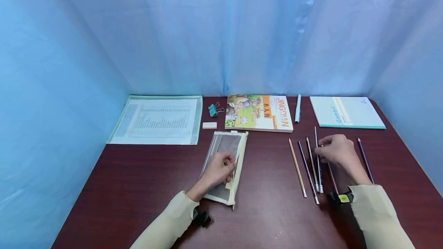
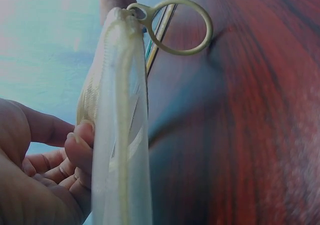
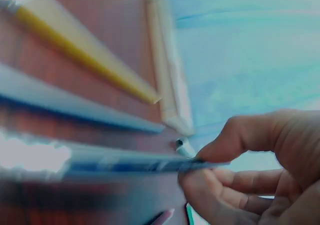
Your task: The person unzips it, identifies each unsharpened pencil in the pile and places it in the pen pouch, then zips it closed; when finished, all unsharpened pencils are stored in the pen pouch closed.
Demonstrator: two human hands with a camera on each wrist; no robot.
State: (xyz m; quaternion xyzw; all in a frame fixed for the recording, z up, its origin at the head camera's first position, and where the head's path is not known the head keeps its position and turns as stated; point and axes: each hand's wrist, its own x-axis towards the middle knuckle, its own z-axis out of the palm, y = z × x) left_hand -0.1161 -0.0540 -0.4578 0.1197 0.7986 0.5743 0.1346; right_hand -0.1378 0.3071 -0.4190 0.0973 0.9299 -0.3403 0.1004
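Note:
My left hand [image 1: 219, 167] pinches the cream zipper edge of a see-through mesh pencil pouch [image 1: 226, 141] lying mid-table. In the left wrist view, thumb and fingertips grip that edge, and a round zipper pull [image 2: 207, 27] hangs at the pouch's far end. To the right, my right hand [image 1: 336, 150] pinches a dark patterned pencil [image 3: 125, 166] near its pointed end between thumb and forefinger. Alongside it lie a yellow pencil [image 1: 297, 168], a dark blue pencil [image 1: 307, 172], a silvery pencil [image 1: 312, 160] and a pinkish pencil [image 1: 333, 178], partly hidden by the hand.
A dark pencil [image 1: 365, 160] lies right of the right hand. Along the back are a document sleeve [image 1: 159, 122], a teal binder clip [image 1: 212, 110], a white eraser [image 1: 209, 125], a picture-covered book [image 1: 256, 112], a pale pen [image 1: 298, 108] and a notebook [image 1: 349, 112]. Blue curtains surround the table.

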